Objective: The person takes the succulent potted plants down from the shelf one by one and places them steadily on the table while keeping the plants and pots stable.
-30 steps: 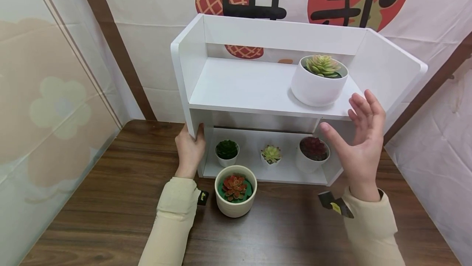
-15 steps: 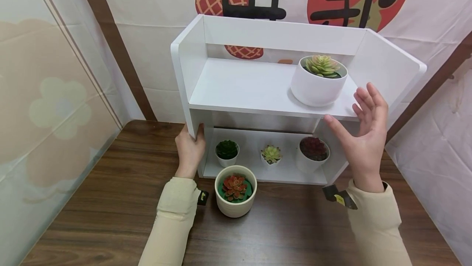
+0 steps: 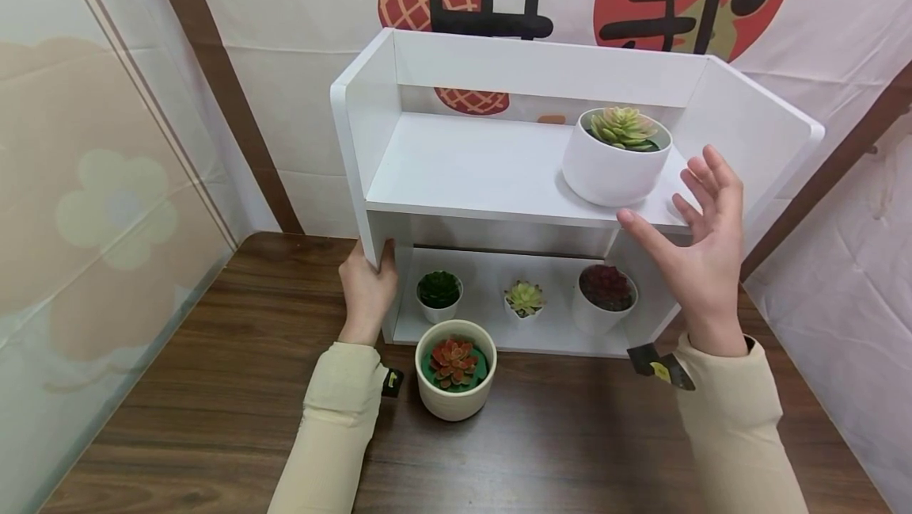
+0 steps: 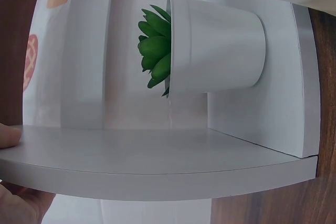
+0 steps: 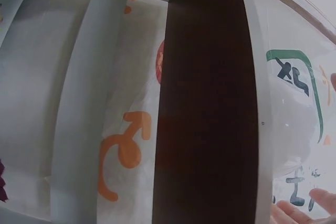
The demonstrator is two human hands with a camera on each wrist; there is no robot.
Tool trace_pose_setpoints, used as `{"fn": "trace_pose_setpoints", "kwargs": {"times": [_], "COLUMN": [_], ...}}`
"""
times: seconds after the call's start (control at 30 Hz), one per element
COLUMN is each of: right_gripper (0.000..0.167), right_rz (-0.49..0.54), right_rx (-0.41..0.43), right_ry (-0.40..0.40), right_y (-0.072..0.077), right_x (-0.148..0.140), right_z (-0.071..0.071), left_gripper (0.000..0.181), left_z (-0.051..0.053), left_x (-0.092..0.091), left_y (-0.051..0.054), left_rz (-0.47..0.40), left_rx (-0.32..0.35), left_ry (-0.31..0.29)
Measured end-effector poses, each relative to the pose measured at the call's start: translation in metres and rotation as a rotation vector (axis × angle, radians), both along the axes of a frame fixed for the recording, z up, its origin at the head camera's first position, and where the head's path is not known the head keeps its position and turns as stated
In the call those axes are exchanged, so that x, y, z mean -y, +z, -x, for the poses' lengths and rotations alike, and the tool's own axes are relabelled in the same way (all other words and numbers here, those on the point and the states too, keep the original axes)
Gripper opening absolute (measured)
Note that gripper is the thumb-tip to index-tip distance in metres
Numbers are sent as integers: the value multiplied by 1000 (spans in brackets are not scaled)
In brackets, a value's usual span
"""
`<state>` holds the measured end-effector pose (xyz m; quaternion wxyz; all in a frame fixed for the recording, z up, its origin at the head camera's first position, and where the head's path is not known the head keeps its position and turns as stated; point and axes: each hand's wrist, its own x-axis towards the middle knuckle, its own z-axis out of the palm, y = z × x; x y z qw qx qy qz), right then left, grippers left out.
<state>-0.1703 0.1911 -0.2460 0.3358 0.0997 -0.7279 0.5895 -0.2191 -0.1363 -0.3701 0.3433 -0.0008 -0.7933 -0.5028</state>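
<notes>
In the head view the left hand (image 3: 368, 292) grips the left side panel of the white shelf unit (image 3: 456, 161), thumb on the inner face. The left wrist view shows that panel (image 4: 157, 182) between thumb and fingers. My right hand (image 3: 705, 253) is spread in front of the right end of the upper shelf, holding nothing, thumb near the shelf's front edge. Just left of it stands a round white pot (image 3: 614, 169) with a pale green succulent, upright on the upper shelf. Fingertips of the right hand (image 5: 302, 213) show at the lower right corner of the right wrist view.
On the lower shelf stand a dark green plant (image 3: 438, 290), a small pale green one (image 3: 523, 298) and a dark red one (image 3: 606, 287). A cream pot (image 3: 454, 403) with a red succulent stands on the wooden table (image 3: 235, 419) before the unit. Printed cloth hangs behind.
My right hand has risen a little beside the upper shelf, and its thumb has come closer to the round white pot. The left hand and the pots have not moved.
</notes>
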Motion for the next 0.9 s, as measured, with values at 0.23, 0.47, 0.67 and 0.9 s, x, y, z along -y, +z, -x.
{"fn": "trace_pose_setpoints", "kwargs": {"times": [0.23,0.47,0.67,0.9], "right_gripper": [92,94,96,102], "right_rz": [-56,-92,-135,-202], "right_rx": [98,174,221,256], "right_ry": [-16,-33,-45,-51], "right_y": [8,12,15,19], "right_x": [1,3,4,9], "right_z": [2,4,9,14], "left_gripper": [30,27,27,26], "left_z": [0,0,-1,-1], "left_x": [1,0,0,0], "left_y": [-1,-1,0,1], "left_rz": [-7,-7,-6,-4], "left_rx": [21,15,13,-2], "left_ry": [-10,-5,-10,-12]}}
